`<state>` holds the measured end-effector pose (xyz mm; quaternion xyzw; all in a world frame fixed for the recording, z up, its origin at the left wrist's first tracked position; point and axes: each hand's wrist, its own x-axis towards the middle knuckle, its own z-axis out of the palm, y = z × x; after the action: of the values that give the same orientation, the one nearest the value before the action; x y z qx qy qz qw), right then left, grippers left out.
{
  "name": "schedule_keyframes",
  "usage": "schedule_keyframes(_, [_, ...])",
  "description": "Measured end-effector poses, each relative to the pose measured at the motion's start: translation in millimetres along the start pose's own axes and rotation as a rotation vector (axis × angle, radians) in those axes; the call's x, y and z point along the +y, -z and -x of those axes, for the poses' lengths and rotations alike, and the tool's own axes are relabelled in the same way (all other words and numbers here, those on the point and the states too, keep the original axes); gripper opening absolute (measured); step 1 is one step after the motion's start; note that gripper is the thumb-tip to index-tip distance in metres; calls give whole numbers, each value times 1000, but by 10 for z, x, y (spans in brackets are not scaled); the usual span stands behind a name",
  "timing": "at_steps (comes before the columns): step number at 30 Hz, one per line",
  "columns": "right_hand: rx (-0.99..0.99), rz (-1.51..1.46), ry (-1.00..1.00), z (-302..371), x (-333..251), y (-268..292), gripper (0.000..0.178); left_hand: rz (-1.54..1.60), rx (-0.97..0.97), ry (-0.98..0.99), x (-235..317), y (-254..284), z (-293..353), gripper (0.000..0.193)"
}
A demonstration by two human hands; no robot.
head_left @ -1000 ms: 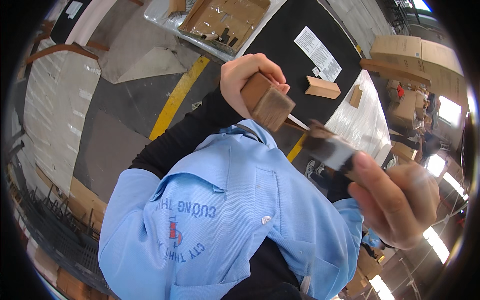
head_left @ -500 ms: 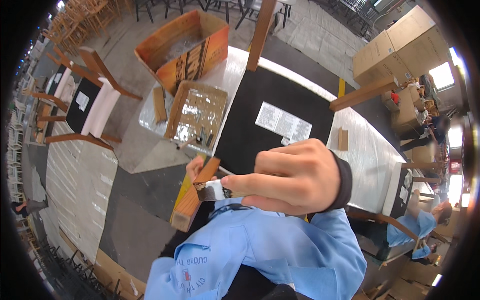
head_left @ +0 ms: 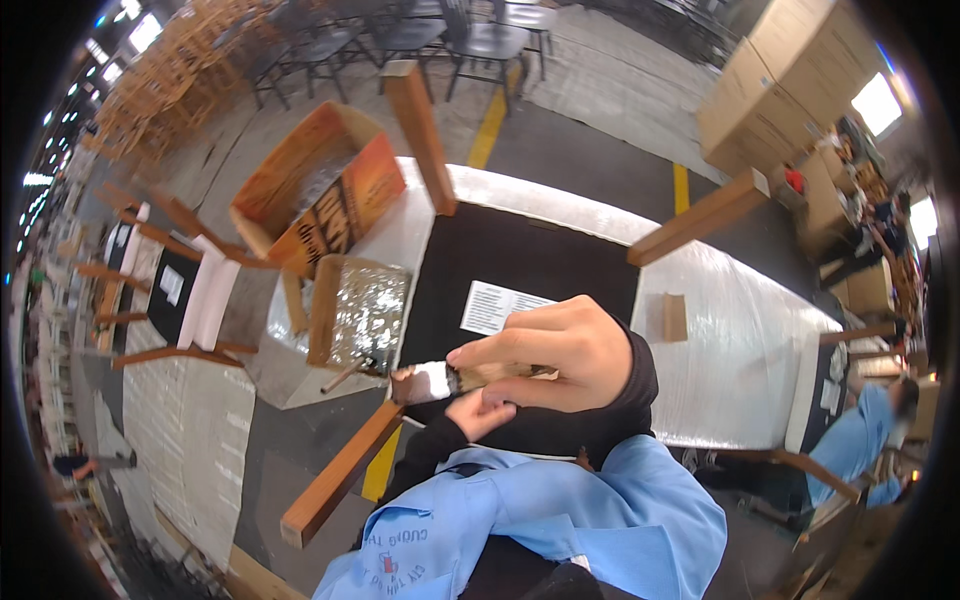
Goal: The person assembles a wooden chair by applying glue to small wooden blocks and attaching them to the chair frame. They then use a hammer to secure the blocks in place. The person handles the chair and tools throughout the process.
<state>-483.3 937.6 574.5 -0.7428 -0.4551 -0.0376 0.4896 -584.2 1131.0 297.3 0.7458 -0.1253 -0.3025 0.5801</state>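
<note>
My right hand (head_left: 570,355) is closed around the pale handle of a putty knife (head_left: 425,382), its shiny blade carrying brown filler at the tip. Just below the handle, my left hand (head_left: 478,415) has its fingers stretched toward my right thumb, with no object visible in it. Both hands are over an upturned chair seat with a black underside (head_left: 530,245) and a white printed label (head_left: 488,306), partly covered by my right hand. The blade tip overlaps the upper end of the near-left wooden leg (head_left: 345,475); whether they touch I cannot tell.
Two more wooden legs (head_left: 420,140) rise from the seat's far corners. Left of it stand a shallow carton (head_left: 322,310) with plastic-wrapped contents and an orange box (head_left: 345,205). A small wooden block (head_left: 675,317) lies to the right. Another person (head_left: 850,440) works at far right.
My left hand has left the wooden leg and moved right, beside my right hand. The putty knife has stayed in my right hand. The view has shifted, showing more of the far floor.
</note>
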Motion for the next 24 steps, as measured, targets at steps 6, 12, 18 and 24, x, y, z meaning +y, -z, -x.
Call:
schedule_keyframes(6, [199, 62, -309, 450, 169, 453, 29, -584, 74, -214, 841, -161, -1370, 81])
schedule_keyframes(12, [864, 325, -537, 924, 210, 756, 34, -809, -150, -78, 736, -667, -1418, 107])
schedule_keyframes(18, [1648, 883, -461, 1247, 788, 964, 35, -997, -124, -176, 368, -663, -1306, 115])
schedule_keyframes(24, [1494, 1106, -451, 1310, 1091, 1095, 29, -949, -199, -63, 219, -649, -1341, 114])
